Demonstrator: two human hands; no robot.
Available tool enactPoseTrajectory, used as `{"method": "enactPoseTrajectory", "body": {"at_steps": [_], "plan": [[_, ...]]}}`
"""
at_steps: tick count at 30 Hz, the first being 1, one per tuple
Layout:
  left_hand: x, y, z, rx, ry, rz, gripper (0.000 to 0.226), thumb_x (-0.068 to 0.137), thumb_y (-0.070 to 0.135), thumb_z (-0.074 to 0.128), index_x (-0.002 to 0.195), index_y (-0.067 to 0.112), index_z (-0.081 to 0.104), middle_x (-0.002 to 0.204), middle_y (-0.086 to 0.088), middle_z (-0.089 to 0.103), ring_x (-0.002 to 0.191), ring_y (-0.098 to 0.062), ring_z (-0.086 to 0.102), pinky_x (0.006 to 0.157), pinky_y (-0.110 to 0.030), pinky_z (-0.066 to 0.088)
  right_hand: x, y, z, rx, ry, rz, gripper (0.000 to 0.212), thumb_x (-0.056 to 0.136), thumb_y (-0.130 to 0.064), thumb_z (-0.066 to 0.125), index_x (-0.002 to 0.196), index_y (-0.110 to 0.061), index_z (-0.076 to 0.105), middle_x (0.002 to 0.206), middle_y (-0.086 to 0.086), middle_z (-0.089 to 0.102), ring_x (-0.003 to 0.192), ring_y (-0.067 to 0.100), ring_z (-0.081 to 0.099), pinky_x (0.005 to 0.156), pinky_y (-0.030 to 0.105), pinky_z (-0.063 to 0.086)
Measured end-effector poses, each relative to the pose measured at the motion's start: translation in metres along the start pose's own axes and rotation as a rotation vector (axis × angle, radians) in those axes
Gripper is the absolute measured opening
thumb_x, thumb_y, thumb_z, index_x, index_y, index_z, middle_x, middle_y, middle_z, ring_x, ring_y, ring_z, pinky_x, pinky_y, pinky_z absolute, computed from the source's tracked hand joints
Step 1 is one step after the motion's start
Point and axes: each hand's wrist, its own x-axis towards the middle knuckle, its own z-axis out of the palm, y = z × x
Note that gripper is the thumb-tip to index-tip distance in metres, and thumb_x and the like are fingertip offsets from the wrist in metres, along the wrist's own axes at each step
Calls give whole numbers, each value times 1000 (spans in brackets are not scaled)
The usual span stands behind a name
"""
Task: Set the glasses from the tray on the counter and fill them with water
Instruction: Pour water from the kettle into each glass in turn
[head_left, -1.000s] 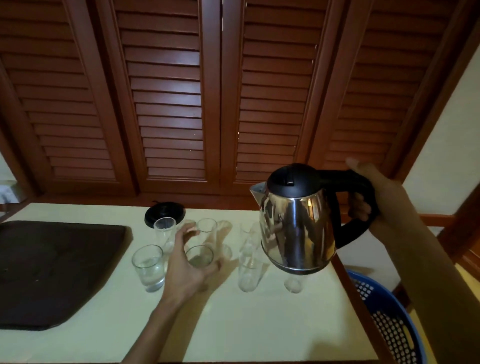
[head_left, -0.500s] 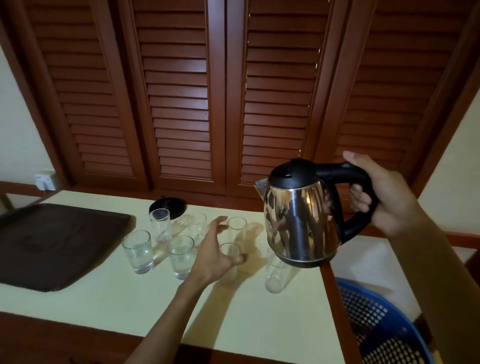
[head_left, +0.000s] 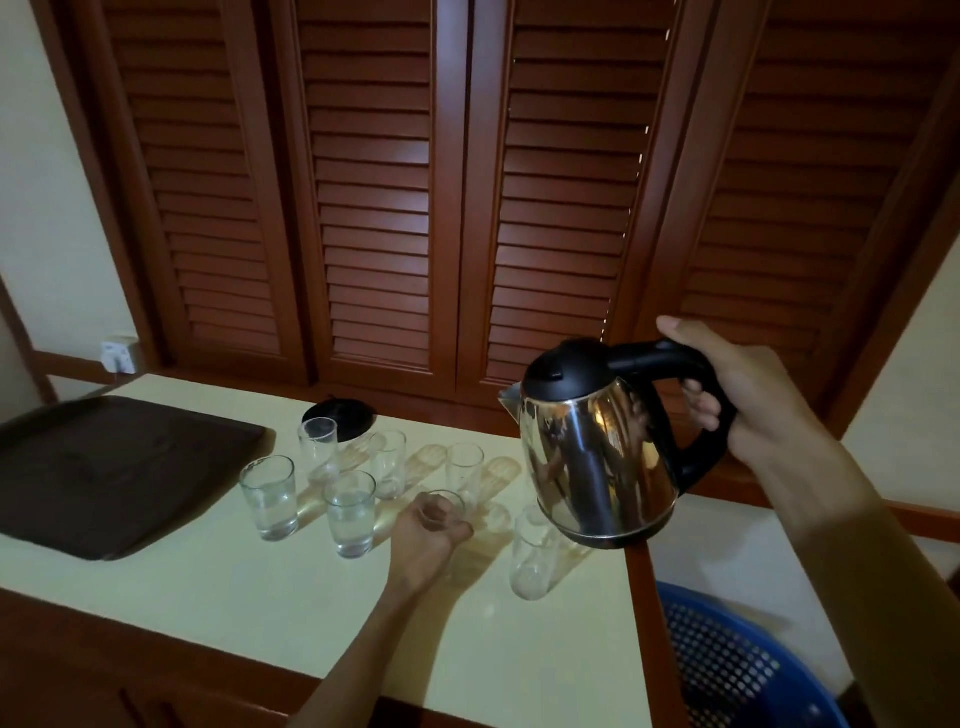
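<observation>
1. Right hand (head_left: 748, 395) wrapped around the black handle of a steel kettle (head_left: 597, 457), held in the air above the right end of the counter (head_left: 260, 613), spout pointing left, body roughly upright.
2. Left hand (head_left: 428, 535) curled around a short glass (head_left: 444, 506) standing on the counter, near the middle of the group.
3. Two glasses with water at front left: one (head_left: 268, 496) nearest the tray, another (head_left: 350, 512) just beside it.
4. Three taller glasses in a back row (head_left: 318, 449), (head_left: 388, 462), (head_left: 465, 470), apparently empty.
5. One more glass (head_left: 532, 556) at front right, just below the kettle's base.
6. Dark tray (head_left: 104, 467) lying flat at the counter's left end, holding no glasses.
7. Black round kettle base (head_left: 340, 415) behind the glasses.
8. Blue perforated basket (head_left: 737, 670) lower right, beyond the counter edge.
</observation>
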Motion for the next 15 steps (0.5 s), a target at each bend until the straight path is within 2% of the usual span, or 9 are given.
{"method": "enactPoseTrajectory", "body": {"at_steps": [3, 9, 15], "plan": [[-3, 14, 1, 51, 3, 26, 26, 67, -1, 81, 88, 5, 66, 74, 1, 68, 72, -18, 64, 63, -24, 48, 0, -6, 6, -109, -19, -21, 42, 72, -49, 85, 74, -9, 74, 49, 3, 50, 37, 12, 39, 37, 22, 30], [-11, 51, 1, 220, -26, 139, 31, 64, 10, 86, 86, 12, 64, 75, 5, 69, 67, -12, 64, 57, -18, 44, 4, -18, 24, -365, -90, -69, 45, 75, -49, 84, 57, -11, 67, 43, -1, 50, 35, 11, 38, 40, 22, 29], [-25, 70, -2, 299, -72, 181, 32, 62, 15, 87, 84, 15, 63, 65, 9, 67, 59, -7, 60, 52, -18, 44, 12, -18, 37, -500, -165, -113, 48, 74, -49, 84, 64, -5, 68, 41, -1, 48, 32, 10, 38, 37, 21, 29]]}}
